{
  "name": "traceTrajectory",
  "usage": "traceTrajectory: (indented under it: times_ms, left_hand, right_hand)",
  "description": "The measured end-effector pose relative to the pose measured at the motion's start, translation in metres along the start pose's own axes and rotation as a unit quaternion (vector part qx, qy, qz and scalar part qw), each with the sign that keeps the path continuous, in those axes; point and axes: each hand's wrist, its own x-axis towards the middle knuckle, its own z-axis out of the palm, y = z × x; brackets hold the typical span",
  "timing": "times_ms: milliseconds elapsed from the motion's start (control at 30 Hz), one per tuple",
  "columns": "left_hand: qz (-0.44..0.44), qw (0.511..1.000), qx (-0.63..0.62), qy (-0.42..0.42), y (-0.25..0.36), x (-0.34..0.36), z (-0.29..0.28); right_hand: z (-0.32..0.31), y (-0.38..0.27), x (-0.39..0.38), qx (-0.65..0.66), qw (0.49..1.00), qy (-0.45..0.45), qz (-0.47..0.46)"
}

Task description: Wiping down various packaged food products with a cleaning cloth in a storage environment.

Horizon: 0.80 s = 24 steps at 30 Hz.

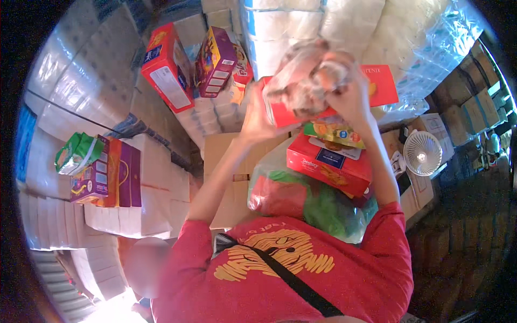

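Note:
My left hand (257,117) grips the left end of a red cardboard box (383,85), whose flap sticks out to the right. Over the box is a crumpled, see-through packet (304,89) with brownish-pink contents, smeared by motion. My right hand (349,96) is closed on the packet's right side, its fingertips partly hidden. Just below both hands lies a yellow-green snack packet (338,133) on a second red box (327,162). That box rests on a clear plastic bag (264,180) with red and green things inside.
A cardboard carton (231,196) lies beneath. Upright red (171,70) and purple (216,62) boxes stand at the far left, more purple boxes (129,175) with a green packet (81,153) at left. A white fan (423,153) stands right. Wrapped white packs (285,24) are stacked behind.

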Motion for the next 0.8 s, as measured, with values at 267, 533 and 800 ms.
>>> traceTrajectory:
  times_ms: [267, 533, 800]
  left_hand:
    - [0.044, 0.986, 0.158, 0.036, 0.078, -0.003, -0.004]
    - [0.047, 0.981, 0.176, 0.064, 0.084, -0.008, -0.001]
    - [-0.032, 0.996, -0.078, -0.020, 0.075, -0.004, 0.016]
  right_hand:
    - [-0.083, -0.031, 0.015, -0.121, 0.992, 0.019, -0.030]
    - [-0.041, -0.039, -0.007, 0.074, 0.997, 0.017, -0.017]
    - [-0.024, -0.083, -0.014, 0.053, 0.988, 0.003, -0.145]
